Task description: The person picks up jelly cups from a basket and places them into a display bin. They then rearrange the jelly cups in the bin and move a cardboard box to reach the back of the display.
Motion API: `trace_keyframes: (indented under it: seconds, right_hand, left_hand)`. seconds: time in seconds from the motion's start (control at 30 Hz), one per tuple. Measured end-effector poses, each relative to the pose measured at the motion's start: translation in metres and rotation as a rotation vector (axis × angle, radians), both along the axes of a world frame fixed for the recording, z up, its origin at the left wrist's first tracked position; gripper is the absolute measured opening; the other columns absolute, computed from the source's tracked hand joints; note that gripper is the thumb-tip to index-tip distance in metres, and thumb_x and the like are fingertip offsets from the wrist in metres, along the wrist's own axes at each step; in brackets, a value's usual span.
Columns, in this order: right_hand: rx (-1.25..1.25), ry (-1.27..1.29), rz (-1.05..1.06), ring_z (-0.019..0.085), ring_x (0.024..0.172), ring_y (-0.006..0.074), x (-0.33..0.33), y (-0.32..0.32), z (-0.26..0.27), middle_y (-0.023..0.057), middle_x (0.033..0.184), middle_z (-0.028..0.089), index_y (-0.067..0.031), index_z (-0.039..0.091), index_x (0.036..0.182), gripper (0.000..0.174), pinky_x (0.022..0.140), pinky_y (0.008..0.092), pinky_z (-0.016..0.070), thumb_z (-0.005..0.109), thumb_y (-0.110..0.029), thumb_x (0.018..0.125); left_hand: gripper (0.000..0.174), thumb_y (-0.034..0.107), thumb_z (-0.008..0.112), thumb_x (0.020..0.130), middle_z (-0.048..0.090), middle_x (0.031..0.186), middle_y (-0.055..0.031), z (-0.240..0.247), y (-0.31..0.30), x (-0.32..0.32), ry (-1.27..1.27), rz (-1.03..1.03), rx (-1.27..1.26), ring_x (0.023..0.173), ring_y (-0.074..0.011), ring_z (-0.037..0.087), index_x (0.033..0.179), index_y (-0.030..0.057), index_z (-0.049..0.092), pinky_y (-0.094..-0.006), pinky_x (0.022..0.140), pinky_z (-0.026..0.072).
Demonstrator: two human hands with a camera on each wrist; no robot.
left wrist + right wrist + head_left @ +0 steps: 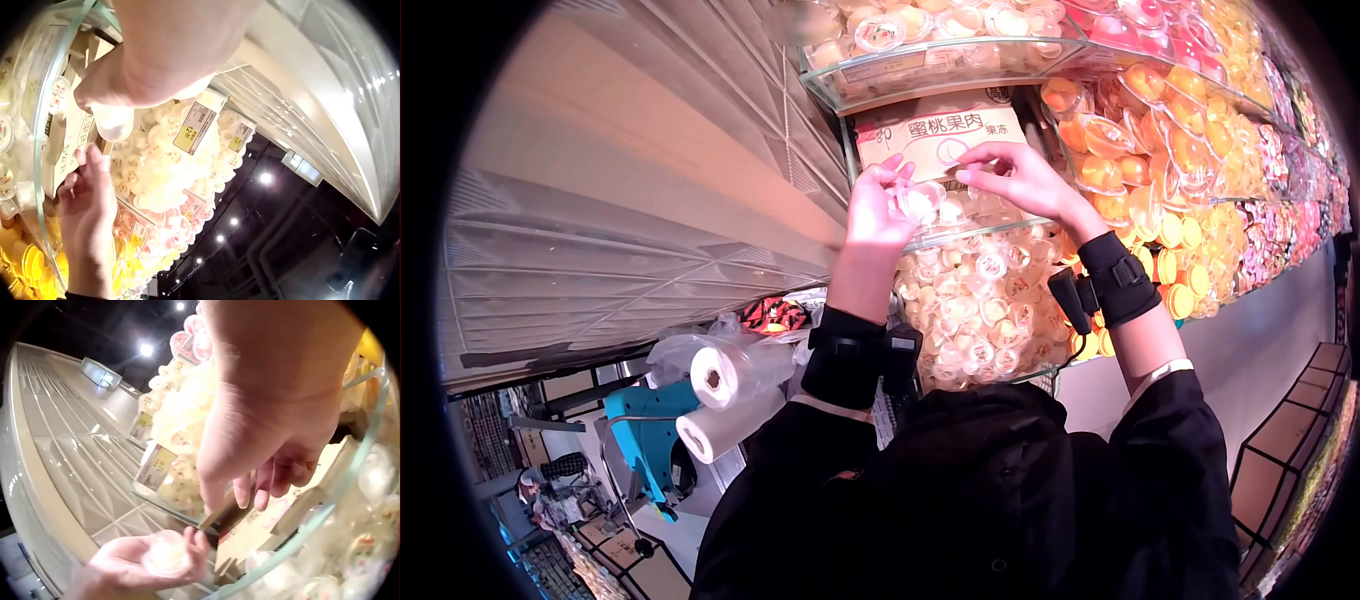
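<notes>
Palm up, my left hand (878, 212) holds a clear jelly cup (167, 556) with pale contents, its fingers bent up around the side. My right hand (1025, 182) hovers to the right of it, over the shelf compartment, with fingers loosely bent and nothing visible between them. Behind both hands is a cardboard box (895, 150) with printed Chinese lettering, set in the glass-fronted compartment. Pale jelly cups (990, 310) are heaped in the bin below the hands.
Glass dividers (306, 531) edge the compartment. Orange cups (1105, 140) and yellow-lidded ones (1180, 298) fill the bins to the right. Price tags (195, 128) front the upper tier. A ridged panel (650, 180) stands on the left, with plastic bag rolls (750, 375) below it.
</notes>
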State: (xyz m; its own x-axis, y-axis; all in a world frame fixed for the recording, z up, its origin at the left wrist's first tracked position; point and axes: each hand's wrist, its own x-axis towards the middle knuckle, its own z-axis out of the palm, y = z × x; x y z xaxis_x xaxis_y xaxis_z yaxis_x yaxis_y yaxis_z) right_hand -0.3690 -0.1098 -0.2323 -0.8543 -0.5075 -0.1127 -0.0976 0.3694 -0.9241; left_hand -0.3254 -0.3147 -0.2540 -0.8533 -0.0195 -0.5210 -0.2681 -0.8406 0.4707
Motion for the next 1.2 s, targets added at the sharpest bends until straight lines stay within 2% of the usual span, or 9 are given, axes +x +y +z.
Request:
trace_keyframes:
  seconds: [0.2,0.37,0.43,0.5,0.57,0.63,0.73,1.07,1.2]
  right_hand:
    - [0.087,0.301,0.358,0.051,0.075,0.0072,0.006,-0.034,0.017,0.0004,0.093,0.061,-0.0045,0.064,0.113,0.039,0.067,0.0230,0.0457,0.077,-0.021,0.080]
    - [-0.276,-0.003,0.309,0.055,0.077,0.0066,-0.002,-0.035,-0.013,0.0010,0.090,0.062,-0.0020,0.061,0.113,0.034,0.068,0.0224,0.0472,0.073,-0.016,0.084]
    - [-0.343,-0.163,0.096,0.058,0.070,0.0072,-0.003,-0.034,-0.018,0.0015,0.081,0.064,0.0004,0.062,0.109,0.032,0.065,0.0232,0.0485,0.072,-0.017,0.084]
    - [-0.286,-0.119,0.090,0.058,0.071,0.0079,-0.007,-0.036,-0.028,0.0019,0.081,0.064,-0.0003,0.062,0.110,0.032,0.065,0.0242,0.0491,0.072,-0.017,0.085]
    - [-0.176,0.093,0.150,0.059,0.085,0.0075,-0.008,-0.045,-0.030,0.0009,0.089,0.063,-0.0035,0.057,0.121,0.036,0.076,0.0238,0.0491,0.067,-0.015,0.089]
    - [-0.190,0.163,0.210,0.060,0.082,0.0074,-0.011,-0.059,-0.033,0.0010,0.086,0.063,-0.0034,0.058,0.113,0.029,0.073,0.0233,0.0492,0.068,-0.014,0.088]
    - [-0.084,0.182,0.204,0.064,0.072,0.0139,-0.012,-0.088,-0.032,0.0072,0.076,0.065,-0.0004,0.057,0.086,0.026,0.065,0.0298,0.0510,0.074,-0.019,0.081]
    - [0.080,0.755,0.290,0.064,0.080,0.0337,-0.012,-0.094,-0.036,0.0151,0.083,0.067,-0.0026,0.072,0.083,0.015,0.077,0.0390,0.0512,0.069,-0.016,0.078]
    - [0.125,0.528,0.408,0.063,0.089,0.0338,-0.015,-0.087,-0.029,0.0159,0.090,0.067,-0.0014,0.071,0.087,0.016,0.082,0.0395,0.0501,0.065,-0.015,0.081]
  left_hand:
    - [0.034,0.018,0.043,0.089,0.046,0.120,-0.0141,0.013,0.004,-0.007,0.071,-0.019,-0.041,0.106,-0.0298,0.050,0.120,0.0033,0.043,-0.0498,0.094,0.0445]
    - [0.044,0.012,0.049,0.087,0.046,0.131,-0.0110,0.017,-0.002,0.006,0.252,0.160,-0.218,0.127,-0.0222,0.041,0.130,0.0021,0.045,-0.0350,0.106,0.0336]
    - [0.038,0.007,0.047,0.086,0.050,0.125,-0.0137,0.010,0.002,0.019,0.317,0.213,-0.450,0.121,-0.0229,0.046,0.124,0.0007,0.051,-0.0348,0.103,0.0363]
    - [0.034,0.006,0.049,0.084,0.056,0.113,-0.0180,0.010,0.006,0.044,0.543,0.177,-1.502,0.110,-0.0269,0.054,0.117,-0.0009,0.055,-0.0364,0.097,0.0414]
    - [0.030,0.010,0.054,0.082,0.058,0.104,-0.0195,0.017,0.002,0.066,0.732,-0.264,-1.916,0.101,-0.0315,0.057,0.110,-0.0007,0.058,-0.0394,0.090,0.0443]
    - [0.027,0.014,0.058,0.080,0.060,0.096,-0.0185,0.034,0.008,0.079,0.614,-0.572,-1.934,0.095,-0.0339,0.057,0.101,-0.0016,0.062,-0.0423,0.088,0.0448]
    - [0.031,0.022,0.061,0.083,0.061,0.098,-0.0206,0.016,0.022,0.093,0.672,-0.225,-2.117,0.098,-0.0340,0.060,0.100,-0.0034,0.063,-0.0420,0.088,0.0460]
    - [0.044,0.035,0.058,0.087,0.063,0.108,-0.0217,0.000,0.025,0.090,0.423,-0.424,-2.306,0.108,-0.0315,0.059,0.106,-0.0046,0.063,-0.0416,0.099,0.0432]
    - [0.043,0.033,0.057,0.088,0.063,0.108,-0.0220,0.002,0.023,0.087,0.418,-0.483,-2.249,0.108,-0.0322,0.059,0.107,-0.0046,0.062,-0.0417,0.097,0.0439]
